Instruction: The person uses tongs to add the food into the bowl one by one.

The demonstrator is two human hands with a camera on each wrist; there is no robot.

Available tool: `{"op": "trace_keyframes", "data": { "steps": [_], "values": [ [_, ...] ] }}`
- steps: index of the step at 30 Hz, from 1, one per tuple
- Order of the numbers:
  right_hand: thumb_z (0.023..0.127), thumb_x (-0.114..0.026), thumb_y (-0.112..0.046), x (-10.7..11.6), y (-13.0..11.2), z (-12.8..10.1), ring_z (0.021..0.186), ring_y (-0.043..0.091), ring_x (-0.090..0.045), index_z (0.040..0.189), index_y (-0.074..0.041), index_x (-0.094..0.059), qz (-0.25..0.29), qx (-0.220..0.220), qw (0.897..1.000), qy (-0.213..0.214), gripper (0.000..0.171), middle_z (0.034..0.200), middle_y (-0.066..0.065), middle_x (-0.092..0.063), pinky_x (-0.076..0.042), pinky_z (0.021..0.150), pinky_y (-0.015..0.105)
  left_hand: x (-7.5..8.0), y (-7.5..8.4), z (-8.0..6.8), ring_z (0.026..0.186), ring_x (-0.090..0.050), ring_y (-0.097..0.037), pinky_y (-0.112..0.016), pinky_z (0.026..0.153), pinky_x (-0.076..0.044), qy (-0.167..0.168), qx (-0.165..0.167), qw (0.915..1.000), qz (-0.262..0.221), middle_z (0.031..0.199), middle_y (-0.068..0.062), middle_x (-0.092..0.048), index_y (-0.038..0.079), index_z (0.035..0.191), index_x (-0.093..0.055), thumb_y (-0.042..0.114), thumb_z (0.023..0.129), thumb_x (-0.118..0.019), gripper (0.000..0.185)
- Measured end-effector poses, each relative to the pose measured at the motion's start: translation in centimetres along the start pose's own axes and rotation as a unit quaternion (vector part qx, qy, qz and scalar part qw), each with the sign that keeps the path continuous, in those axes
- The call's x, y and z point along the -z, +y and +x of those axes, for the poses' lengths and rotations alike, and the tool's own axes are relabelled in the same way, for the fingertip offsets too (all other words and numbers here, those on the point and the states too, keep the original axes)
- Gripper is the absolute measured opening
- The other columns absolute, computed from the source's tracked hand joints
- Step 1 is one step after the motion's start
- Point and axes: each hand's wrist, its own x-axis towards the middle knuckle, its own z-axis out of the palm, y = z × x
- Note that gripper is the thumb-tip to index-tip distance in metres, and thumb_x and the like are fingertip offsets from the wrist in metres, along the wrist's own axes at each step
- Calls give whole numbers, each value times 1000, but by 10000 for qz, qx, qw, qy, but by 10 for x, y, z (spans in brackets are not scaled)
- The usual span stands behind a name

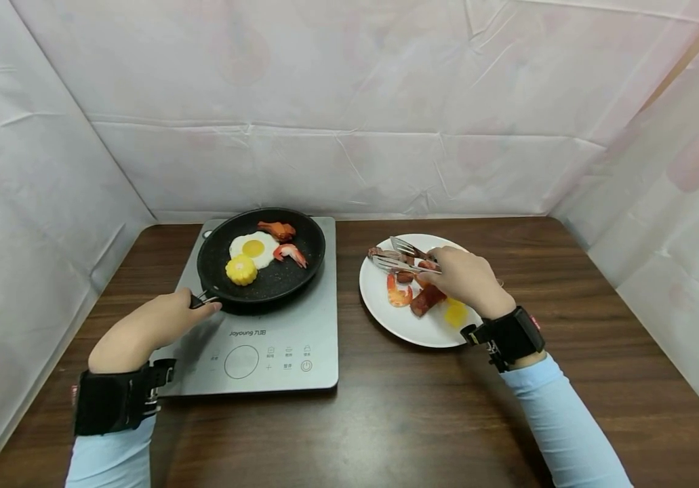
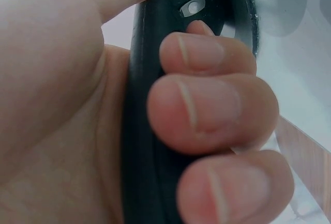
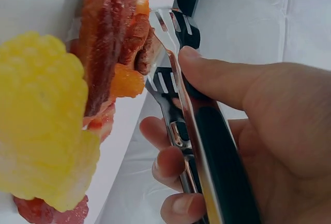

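Note:
My left hand [image 1: 156,324] grips the black handle [image 2: 142,146] of a frying pan [image 1: 282,281], fingers curled round it in the left wrist view. In the pan lie a fried egg [image 1: 245,245], a corn piece [image 1: 241,270], a chicken drumstick [image 1: 278,231] and a shrimp [image 1: 291,255]. My right hand [image 1: 468,279] holds metal tongs [image 3: 222,157] with dark grips over a white plate [image 1: 380,322]. Their arms stand apart, tips near brown meat pieces; contact is unclear. The plate also bears a shrimp [image 1: 399,295], a bacon-like strip [image 1: 427,299] and corn [image 3: 41,120], partly hidden by the hand.
Beneath the pan is a silver induction cooker [image 1: 318,339] with a control panel, on a dark wooden table [image 1: 361,420]. The plate stands to its right. White sheeting [image 1: 349,163] hangs behind the table and at both sides.

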Motion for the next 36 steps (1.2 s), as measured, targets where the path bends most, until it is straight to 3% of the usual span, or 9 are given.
{"op": "trace_keyframes", "data": {
  "steps": [6,15,28,36],
  "values": [
    [98,-66,-38,-2,1,0,119,37,-65,137,-7,-61,-51,74,9999,134,50,133,16,-68,-53,86,60,0,0,0,90,-65,-33,-50,78,-55,-22,-13,10000,-10,114,-38,-63,-25,128,-43,52,107,-39,80],
    [98,-68,-37,-2,1,-1,109,37,-69,136,-11,-64,-126,31,9994,327,46,129,15,-71,-54,76,54,0,0,0,88,-64,-32,-49,76,-55,-30,-1,10000,-2,109,-35,-64,-24,126,-45,52,107,-39,79],
    [98,-68,-37,-1,0,0,109,38,-69,138,-12,-63,-128,-9,9995,280,48,131,16,-69,-54,76,54,0,-2,-1,94,-66,-37,-52,79,-55,7,-32,10000,6,115,-39,-62,-25,128,-43,53,107,-39,81],
    [97,-69,-39,3,-2,-4,104,35,-70,136,-13,-64,-87,41,9993,368,48,129,14,-71,-52,68,46,0,0,0,98,-67,-40,-52,81,-55,-15,-26,10000,31,119,-41,-60,-26,130,-40,53,107,-39,82]
  ]
}}
